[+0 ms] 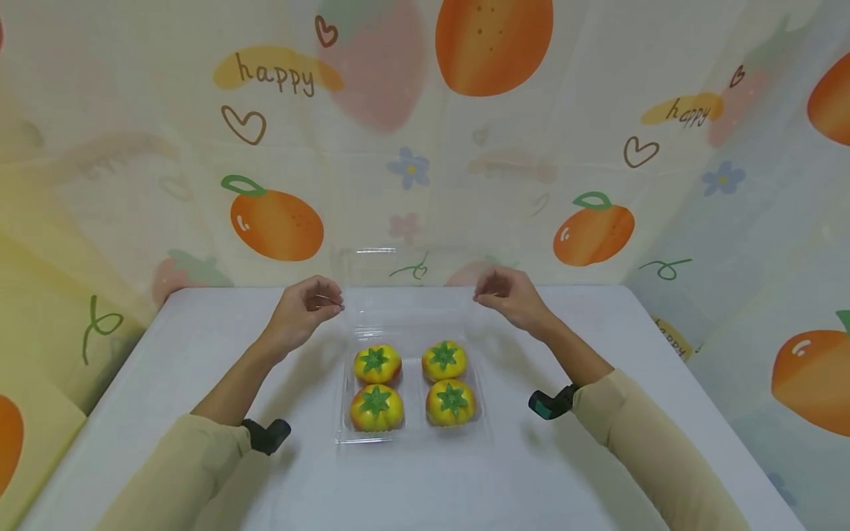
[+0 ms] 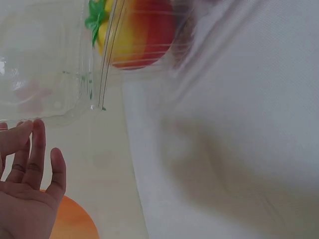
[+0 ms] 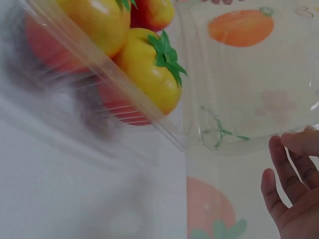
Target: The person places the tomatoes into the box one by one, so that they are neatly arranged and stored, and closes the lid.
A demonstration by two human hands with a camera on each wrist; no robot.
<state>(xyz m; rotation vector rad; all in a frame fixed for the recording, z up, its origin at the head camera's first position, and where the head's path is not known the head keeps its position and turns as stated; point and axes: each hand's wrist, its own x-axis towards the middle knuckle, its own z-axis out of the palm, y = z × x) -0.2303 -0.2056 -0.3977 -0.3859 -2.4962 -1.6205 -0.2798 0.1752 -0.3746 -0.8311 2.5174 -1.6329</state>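
A clear plastic clamshell box (image 1: 413, 435) stands on the table with its transparent lid (image 1: 408, 317) raised at the back. Several yellow-and-red persimmon-like fruits (image 1: 376, 408) with green star-shaped tops lie in the base, two on each side. My left hand (image 1: 302, 313) pinches the lid's left edge between thumb and fingertips, its other fingers spread in the left wrist view. On the opposite side, my right hand (image 1: 514, 299) pinches the lid's right edge in the same way. Both hands are above the table, beyond the fruits.
The table has a white cover (image 1: 265, 487). Behind it hangs a pale curtain (image 1: 465, 177) printed with oranges, hearts and flowers, close to the table's back edge. A dark strap device (image 1: 265, 436) sits on the left wrist, another (image 1: 554, 403) on the right.
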